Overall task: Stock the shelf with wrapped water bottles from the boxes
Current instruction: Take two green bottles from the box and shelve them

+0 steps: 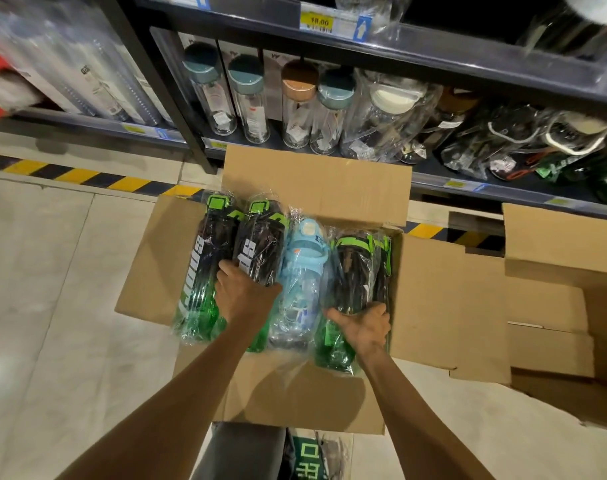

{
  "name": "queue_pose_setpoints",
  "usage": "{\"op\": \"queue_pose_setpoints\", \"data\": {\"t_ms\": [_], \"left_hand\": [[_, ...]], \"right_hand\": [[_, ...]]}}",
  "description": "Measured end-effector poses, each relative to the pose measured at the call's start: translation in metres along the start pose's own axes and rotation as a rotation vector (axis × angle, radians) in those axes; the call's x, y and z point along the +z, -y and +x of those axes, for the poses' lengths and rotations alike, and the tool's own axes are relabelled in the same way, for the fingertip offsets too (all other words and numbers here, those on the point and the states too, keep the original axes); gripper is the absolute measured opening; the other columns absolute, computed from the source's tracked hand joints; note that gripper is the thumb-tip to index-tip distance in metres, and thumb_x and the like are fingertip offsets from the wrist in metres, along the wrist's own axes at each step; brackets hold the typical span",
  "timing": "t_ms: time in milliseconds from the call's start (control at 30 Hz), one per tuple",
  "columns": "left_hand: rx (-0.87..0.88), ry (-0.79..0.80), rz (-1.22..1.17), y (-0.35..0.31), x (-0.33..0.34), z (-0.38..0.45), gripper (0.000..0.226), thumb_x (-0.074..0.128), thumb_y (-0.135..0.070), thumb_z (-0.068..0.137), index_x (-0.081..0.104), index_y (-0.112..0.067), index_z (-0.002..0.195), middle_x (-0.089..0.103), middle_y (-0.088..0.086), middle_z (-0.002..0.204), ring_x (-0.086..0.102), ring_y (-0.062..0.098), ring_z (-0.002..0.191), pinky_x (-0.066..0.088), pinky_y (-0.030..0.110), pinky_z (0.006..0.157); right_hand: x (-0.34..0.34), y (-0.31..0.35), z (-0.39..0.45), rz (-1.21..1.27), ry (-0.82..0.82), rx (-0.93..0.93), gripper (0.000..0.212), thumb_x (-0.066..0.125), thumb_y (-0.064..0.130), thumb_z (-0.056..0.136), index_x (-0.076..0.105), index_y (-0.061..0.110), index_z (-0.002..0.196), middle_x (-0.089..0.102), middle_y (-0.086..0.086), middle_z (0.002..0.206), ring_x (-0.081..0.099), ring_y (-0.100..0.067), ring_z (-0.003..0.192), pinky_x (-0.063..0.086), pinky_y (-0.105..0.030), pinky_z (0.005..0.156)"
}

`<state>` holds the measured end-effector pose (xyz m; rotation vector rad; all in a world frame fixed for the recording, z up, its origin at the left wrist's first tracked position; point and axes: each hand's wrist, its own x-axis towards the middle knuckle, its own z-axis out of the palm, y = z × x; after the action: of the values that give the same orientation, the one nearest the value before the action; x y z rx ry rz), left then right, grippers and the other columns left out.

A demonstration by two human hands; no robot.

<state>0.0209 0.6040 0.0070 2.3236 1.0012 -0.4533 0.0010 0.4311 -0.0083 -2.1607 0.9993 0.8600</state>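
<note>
Forearms nearest camera. Left hand (241,292) wrapped round black-green bottle (260,244); right hand (362,325) gripping another (352,271). Both bottles in open box (430,292) on floor, beside blue one (304,268). Shelf (468,181) part filled; box judged mostly full, stocking largely undone.

Pale tiled floor (52,271), hazard-striped tape (77,174)

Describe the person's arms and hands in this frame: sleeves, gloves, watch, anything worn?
Both forearms are bare as far as the frame shows them; no sleeve edge is visible. The left hand and right hand are bare: no gloves. No watch, bracelet or wristband shows on either wrist, and no rings can be made out. No markings are visible on the arms. Upper arms lie outside the view.
</note>
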Motion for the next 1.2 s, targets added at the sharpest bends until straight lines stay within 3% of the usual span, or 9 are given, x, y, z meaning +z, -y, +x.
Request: {"op": "queue_pose_setpoints", "data": {"t_ms": [167, 267, 367, 567, 700, 833, 933, 1067, 1200], "left_hand": [[-0.003, 0.077, 0.116, 0.002, -0.001, 0.005, 0.094, 0.079, -0.044, 0.067, 0.029, 0.0, 0.133, 0.039, 0.017, 0.133, 0.039, 0.032, 0.124, 0.034, 0.041, 0.106], [0.011, 0.102, 0.163, 0.003, -0.003, 0.006, 0.105, 0.076, -0.053, 0.068, 0.023, 0.0, 0.142, 0.031, 0.019, 0.143, 0.029, 0.033, 0.133, 0.027, 0.042, 0.11], [0.016, 0.103, 0.166, 0.004, -0.002, 0.006, 0.109, 0.076, -0.056, 0.065, 0.024, -0.001, 0.143, 0.029, 0.02, 0.145, 0.026, 0.034, 0.135, 0.026, 0.042, 0.111], [-0.041, 0.146, 0.138, 0.001, -0.005, 0.012, 0.106, 0.08, -0.053, 0.062, 0.028, -0.003, 0.14, 0.032, 0.019, 0.142, 0.032, 0.034, 0.132, 0.032, 0.044, 0.109], [-0.062, 0.186, 0.049, -0.001, -0.004, 0.011, 0.101, 0.082, -0.042, 0.065, 0.024, -0.005, 0.139, 0.04, 0.019, 0.137, 0.042, 0.035, 0.124, 0.041, 0.046, 0.101], [-0.091, 0.224, -0.018, -0.001, -0.003, 0.004, 0.093, 0.081, -0.04, 0.068, 0.025, -0.006, 0.133, 0.052, 0.015, 0.124, 0.055, 0.034, 0.109, 0.049, 0.04, 0.086], [-0.09, 0.244, -0.034, -0.001, -0.006, 0.0, 0.095, 0.081, -0.049, 0.063, 0.029, -0.005, 0.13, 0.054, 0.015, 0.12, 0.057, 0.032, 0.104, 0.052, 0.043, 0.085], [-0.112, 0.235, -0.103, -0.006, -0.021, -0.003, 0.092, 0.083, -0.049, 0.06, 0.041, -0.002, 0.127, 0.058, 0.015, 0.116, 0.058, 0.032, 0.101, 0.053, 0.041, 0.081], [-0.082, 0.251, -0.276, -0.012, -0.046, -0.018, 0.11, 0.085, -0.06, 0.041, 0.048, -0.006, 0.128, 0.062, 0.011, 0.114, 0.059, 0.027, 0.1, 0.053, 0.041, 0.086]], "right_hand": [[-0.002, 0.0, -0.001, 0.177, 0.108, 0.017, 0.112, 0.085, 0.03, 0.065, 0.01, -0.004, 0.142, 0.033, -0.021, 0.141, 0.037, -0.033, 0.13, 0.031, -0.032, 0.111], [-0.004, 0.007, -0.006, 0.139, 0.112, 0.014, 0.118, 0.081, 0.055, 0.061, 0.017, -0.004, 0.141, 0.033, -0.02, 0.14, 0.036, -0.034, 0.131, 0.033, -0.035, 0.109], [0.012, 0.0, 0.015, 0.096, 0.087, 0.019, 0.144, 0.065, 0.091, 0.027, 0.038, 0.003, 0.138, 0.047, -0.016, 0.138, 0.048, -0.031, 0.124, 0.043, -0.042, 0.104], [0.031, -0.019, 0.052, -0.006, 0.09, 0.061, 0.133, 0.045, 0.097, -0.006, 0.051, 0.008, 0.093, 0.05, -0.015, 0.097, 0.053, -0.018, 0.08, 0.045, -0.034, 0.07], [0.009, 0.002, 0.01, 0.227, 0.132, 0.094, 0.139, 0.076, 0.078, 0.021, 0.039, 0.003, 0.132, 0.052, -0.016, 0.123, 0.054, -0.028, 0.101, 0.047, -0.041, 0.098], [-0.007, 0.007, -0.005, 0.287, 0.225, 0.057, 0.106, 0.078, 0.03, 0.075, 0.007, -0.005, 0.146, 0.055, -0.015, 0.112, 0.048, -0.011, 0.07, 0.043, -0.024, 0.089], [-0.004, 0.0, 0.001, 0.35, 0.203, 0.065, 0.095, 0.081, 0.033, 0.07, 0.031, -0.008, 0.139, 0.063, -0.012, 0.1, 0.06, -0.014, 0.08, 0.045, -0.031, 0.098], [-0.021, -0.001, -0.016, 0.453, 0.224, 0.047, 0.059, 0.086, 0.038, 0.056, 0.064, 0.001, 0.096, 0.065, -0.009, 0.109, 0.06, -0.025, 0.106, 0.045, -0.035, 0.1], [-0.049, -0.004, -0.027, 0.528, 0.19, -0.077, 0.103, 0.087, 0.052, 0.025, 0.058, 0.007, 0.113, 0.069, -0.01, 0.104, 0.066, -0.027, 0.097, 0.054, -0.043, 0.09]]}}
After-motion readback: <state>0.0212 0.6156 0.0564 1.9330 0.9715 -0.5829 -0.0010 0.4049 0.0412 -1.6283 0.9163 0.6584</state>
